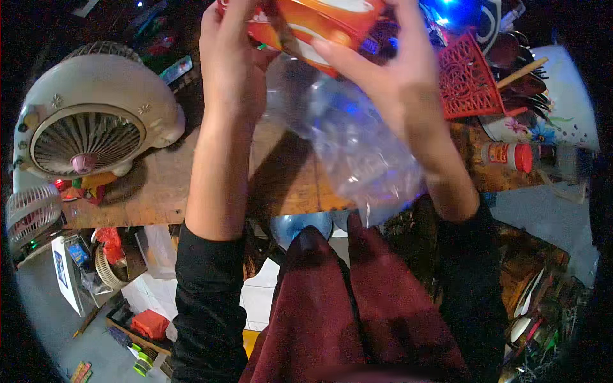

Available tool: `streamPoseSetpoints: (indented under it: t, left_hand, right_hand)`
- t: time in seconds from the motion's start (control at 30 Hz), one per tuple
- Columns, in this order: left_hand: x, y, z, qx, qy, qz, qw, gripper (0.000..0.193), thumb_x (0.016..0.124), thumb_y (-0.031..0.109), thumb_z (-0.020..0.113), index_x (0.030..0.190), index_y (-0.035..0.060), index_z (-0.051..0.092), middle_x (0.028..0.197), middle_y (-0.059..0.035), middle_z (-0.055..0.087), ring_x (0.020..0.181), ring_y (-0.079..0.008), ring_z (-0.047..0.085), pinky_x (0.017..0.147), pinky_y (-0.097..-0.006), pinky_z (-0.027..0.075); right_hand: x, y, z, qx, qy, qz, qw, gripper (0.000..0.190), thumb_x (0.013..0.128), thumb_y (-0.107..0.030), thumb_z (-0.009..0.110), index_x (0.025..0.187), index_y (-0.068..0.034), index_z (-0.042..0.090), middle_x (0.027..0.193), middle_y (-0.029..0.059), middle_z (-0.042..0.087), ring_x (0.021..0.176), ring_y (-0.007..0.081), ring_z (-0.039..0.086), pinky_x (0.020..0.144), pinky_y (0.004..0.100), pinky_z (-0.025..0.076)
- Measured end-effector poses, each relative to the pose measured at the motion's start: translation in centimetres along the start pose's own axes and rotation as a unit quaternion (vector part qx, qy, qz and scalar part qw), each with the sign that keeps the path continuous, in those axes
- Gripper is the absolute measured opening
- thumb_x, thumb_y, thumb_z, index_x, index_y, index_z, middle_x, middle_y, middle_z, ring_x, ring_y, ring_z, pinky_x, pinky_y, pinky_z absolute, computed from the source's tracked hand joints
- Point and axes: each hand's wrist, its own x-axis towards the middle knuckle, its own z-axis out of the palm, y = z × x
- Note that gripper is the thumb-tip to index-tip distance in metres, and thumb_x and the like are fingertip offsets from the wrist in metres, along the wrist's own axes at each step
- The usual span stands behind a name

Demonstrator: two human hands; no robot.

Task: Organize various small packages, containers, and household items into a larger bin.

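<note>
A shiny orange and red package point(330, 21) with white patches is raised at the top of the view, partly cut off by the frame edge. My left hand point(232, 67) grips its left end. On the other side my right hand point(383, 72) holds it, thumb lying across the front. Blur hides whether it is one package or several pressed together. Below it, between my forearms, a crumpled clear plastic bag point(368, 153) reaches past the near edge of the wooden table point(163, 191). What holds the bag up is hidden.
On the left stands a cream fan-like appliance point(105, 91), with a small white fan point(33, 210) nearer. A red plastic basket point(469, 79) with utensils and a red-lidded jar point(507, 155) are at right. Below left are a red bundle point(149, 324) and open containers.
</note>
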Motion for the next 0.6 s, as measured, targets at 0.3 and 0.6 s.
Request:
streamPoseSetpoints:
  t: [0.3,0.6]
  left_hand:
    - [-4.8,-0.4,-1.6,0.082,0.093,0.205,0.971,0.032,0.081,0.017,0.059,0.106,0.0066,0.04,0.095,-0.0046,0.053,0.081,-0.0107,0.053,0.061,-0.0228,0.045]
    - [-15.4,0.3,-5.9,0.069,0.139,0.072,0.985,0.076,0.066,0.031,0.069,0.125,0.0,0.033,0.128,-0.0179,0.039,0.116,-0.0237,0.042,0.099,-0.0364,0.033]
  right_hand:
    - [-3.3,-1.5,-4.2,0.109,-0.081,0.019,0.991,0.076,0.065,-0.027,0.076,0.125,0.0,0.037,0.12,0.0196,0.047,0.113,0.0283,0.048,0.09,0.0412,0.041]
    - [-10.0,-5.2,-5.3,0.006,-0.244,-0.025,0.969,0.099,0.056,-0.052,0.076,0.13,-0.005,0.032,0.136,0.0249,0.028,0.123,0.0341,0.034,0.101,0.0429,0.028]
